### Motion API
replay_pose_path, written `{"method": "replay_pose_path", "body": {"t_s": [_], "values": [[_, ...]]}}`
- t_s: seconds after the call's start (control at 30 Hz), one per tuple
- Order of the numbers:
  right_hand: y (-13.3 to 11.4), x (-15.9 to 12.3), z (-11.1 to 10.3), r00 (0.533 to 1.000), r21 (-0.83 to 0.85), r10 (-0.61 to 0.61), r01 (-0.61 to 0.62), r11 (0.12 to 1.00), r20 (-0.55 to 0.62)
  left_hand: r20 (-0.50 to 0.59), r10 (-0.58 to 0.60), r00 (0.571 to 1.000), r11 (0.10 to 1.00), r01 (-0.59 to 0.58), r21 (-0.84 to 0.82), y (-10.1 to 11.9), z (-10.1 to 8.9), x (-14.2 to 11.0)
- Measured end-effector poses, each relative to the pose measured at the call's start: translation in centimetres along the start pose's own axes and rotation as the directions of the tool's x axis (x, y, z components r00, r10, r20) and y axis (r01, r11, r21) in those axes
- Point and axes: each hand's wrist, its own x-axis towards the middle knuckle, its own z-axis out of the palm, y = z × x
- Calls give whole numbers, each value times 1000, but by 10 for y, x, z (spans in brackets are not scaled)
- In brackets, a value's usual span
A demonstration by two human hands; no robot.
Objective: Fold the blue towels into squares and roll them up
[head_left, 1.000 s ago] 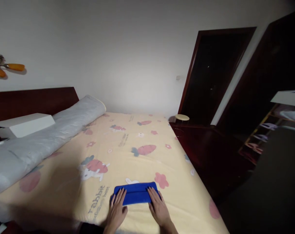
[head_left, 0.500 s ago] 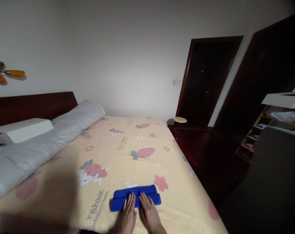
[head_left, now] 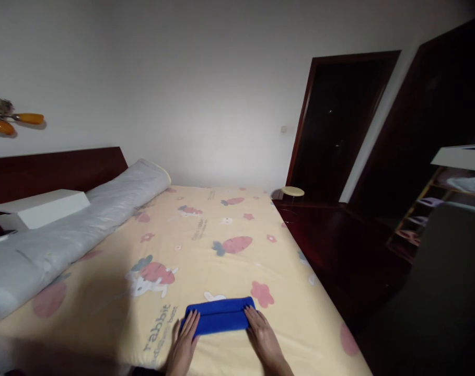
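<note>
A folded blue cloth (head_left: 220, 316) lies flat on the bed's patterned sheet (head_left: 190, 235), with a crease running along its length. Across the cloth's left end rest the outstretched fingers of my left hand (head_left: 186, 337). My right hand (head_left: 263, 334) presses its fingertips on the opposite end, fingers extended. Neither hand grips the cloth; both lie on top of it.
Along the bed's left side runs a long grey wrapped roll (head_left: 115, 201), with a white box (head_left: 53, 209) by the headboard (head_left: 65, 164). A round stool (head_left: 292, 191) stands past the far right corner. To the right are a shelf rack (head_left: 417, 214) and a dark door (head_left: 339, 130).
My hands have slid apart from the cloth's middle to its two ends. The cloth looks flatter and its upper and lower parts line up more evenly. The view has shifted slightly.
</note>
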Motion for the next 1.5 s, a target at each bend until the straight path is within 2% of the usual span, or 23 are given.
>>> {"method": "replay_pose_path", "body": {"t_s": [0.13,0.33,0.4,0.57,0.7,0.83,0.93,1.0,1.07,1.13,1.2,1.27,1.33,1.43,1.5], "values": [[6,-4,-5,999,-5,-2,2,1000,-47,44,-94,995,994,96,-51,1,-9,-1],[-3,0,-25,989,33,68,-64,997,-130,206,-231,951,971,238,-9,13,-35,13],[-11,4,-35,987,75,129,-122,990,-96,222,-244,944,969,247,15,18,-46,18],[-19,9,-52,957,120,277,-287,951,89,141,-298,944,954,287,89,25,-59,22],[-13,6,-49,934,153,337,-352,923,115,182,-359,915,933,356,49,22,-64,24],[-7,3,-39,950,131,290,-304,944,117,198,-453,869,882,469,-42,20,-72,29],[-2,2,-30,961,59,274,-276,959,43,181,-502,846,850,521,-80,19,-74,31],[-1,3,-26,956,20,290,-290,957,-27,152,-507,849,852,520,-59,17,-71,32],[-2,4,-25,952,8,293,-294,956,-93,98,-499,861,864,502,-18,16,-65,32],[-7,6,-23,960,11,239,-240,971,-142,55,-472,880,882,471,29,18,-56,33],[-17,11,-20,981,15,131,-130,991,-144,66,-364,929,931,362,40,26,-46,34],[-32,17,-14,995,26,18,-15,1000,-98,142,-185,972,982,187,3,41,-36,36],[-48,23,-4,998,39,-54,55,998,-45,219,-55,974,997,66,-44,62,-26,38],[-68,29,11,995,41,-102,103,994,-18,273,3,962,997,17,-71,87,-16,41],[-74,29,16,993,34,-115,116,993,-26,273,42,961,996,-17,-93,91,-10,42]]}}
